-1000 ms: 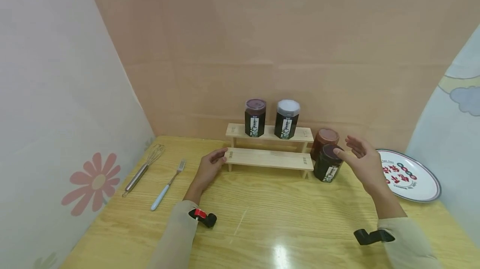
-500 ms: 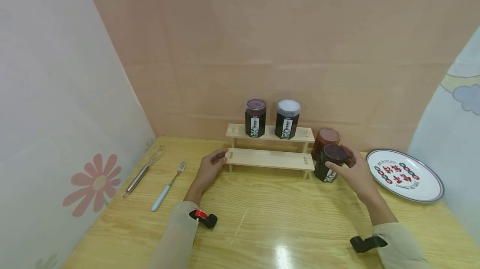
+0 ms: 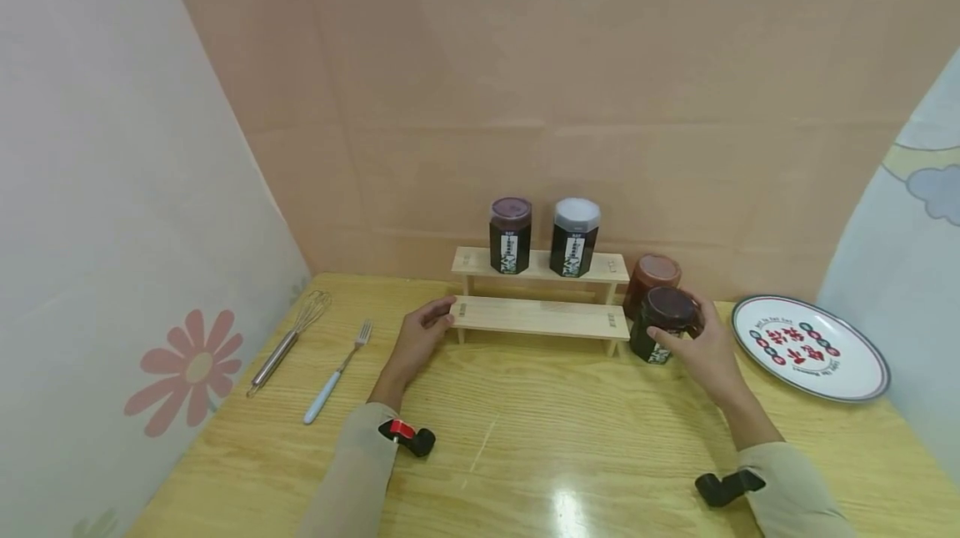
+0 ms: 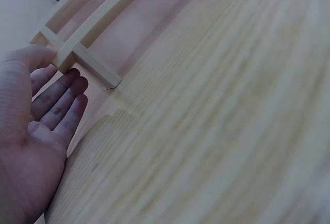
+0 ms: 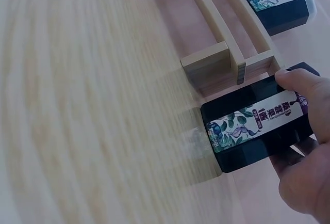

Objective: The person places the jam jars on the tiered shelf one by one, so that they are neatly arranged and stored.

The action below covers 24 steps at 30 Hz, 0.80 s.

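Note:
A two-step wooden rack (image 3: pixel 538 318) stands on the table. My left hand (image 3: pixel 420 343) holds the left end of its lower step, thumb at the board's corner and fingers beside and below, as the left wrist view shows. At the rack's right end stands an upright dark eight-sided jar (image 3: pixel 654 339) with a white printed label. My right hand (image 3: pixel 708 350) grips this jar near its top, thumb on the near side and fingers round the far side. The right wrist view shows the label (image 5: pixel 258 121) and the thumb (image 5: pixel 299 82) by the lid.
On the upper step stand a purple-lidded jar (image 3: pixel 511 238) and a white-lidded jar (image 3: pixel 575 239). Behind the gripped jar is a reddish-brown jar (image 3: pixel 654 274). An oval plate (image 3: pixel 855 354) lies at right. A whisk (image 3: pixel 288 346) and a blue-handled fork (image 3: pixel 330 388) lie at left.
My right hand has moved left and down from beside the dark jar and closed its fingers round it. The left hand has stayed on the rack.

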Available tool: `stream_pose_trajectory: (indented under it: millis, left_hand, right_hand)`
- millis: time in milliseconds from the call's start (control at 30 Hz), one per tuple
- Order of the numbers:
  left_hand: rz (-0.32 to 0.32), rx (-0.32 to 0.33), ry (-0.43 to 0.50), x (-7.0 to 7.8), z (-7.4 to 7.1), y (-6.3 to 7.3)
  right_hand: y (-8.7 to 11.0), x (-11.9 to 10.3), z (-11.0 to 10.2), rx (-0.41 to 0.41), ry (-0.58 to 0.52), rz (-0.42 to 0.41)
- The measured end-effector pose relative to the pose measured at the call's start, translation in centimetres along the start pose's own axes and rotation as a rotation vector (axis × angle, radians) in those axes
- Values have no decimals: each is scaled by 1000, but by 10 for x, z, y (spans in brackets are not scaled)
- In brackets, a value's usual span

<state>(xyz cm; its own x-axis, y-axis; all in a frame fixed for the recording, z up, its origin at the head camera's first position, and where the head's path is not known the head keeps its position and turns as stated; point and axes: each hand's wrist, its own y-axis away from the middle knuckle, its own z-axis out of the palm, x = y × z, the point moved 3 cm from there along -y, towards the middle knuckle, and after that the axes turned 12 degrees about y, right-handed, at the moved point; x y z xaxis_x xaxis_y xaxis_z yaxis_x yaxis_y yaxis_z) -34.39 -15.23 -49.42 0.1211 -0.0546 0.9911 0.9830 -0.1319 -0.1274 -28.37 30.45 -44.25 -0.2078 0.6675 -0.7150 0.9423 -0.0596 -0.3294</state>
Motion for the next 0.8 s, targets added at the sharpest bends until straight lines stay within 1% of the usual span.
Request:
stream_pose_trajectory:
  millis: [200,400,667,800]
  left_hand:
    - [16,-1,-5,-1,1,0]
    - [21,10,-9,0,1,2]
    - [27,18,-21,-1,1,1]
    - [20,18,-24,0,1,1]
  right_hand:
    - [1,1,-1,33,4,4]
    - [2,0,-2,50,33,25]
    - [2,-2,-6,2,105,62]
    - [2,-7,-11,-2,104,74]
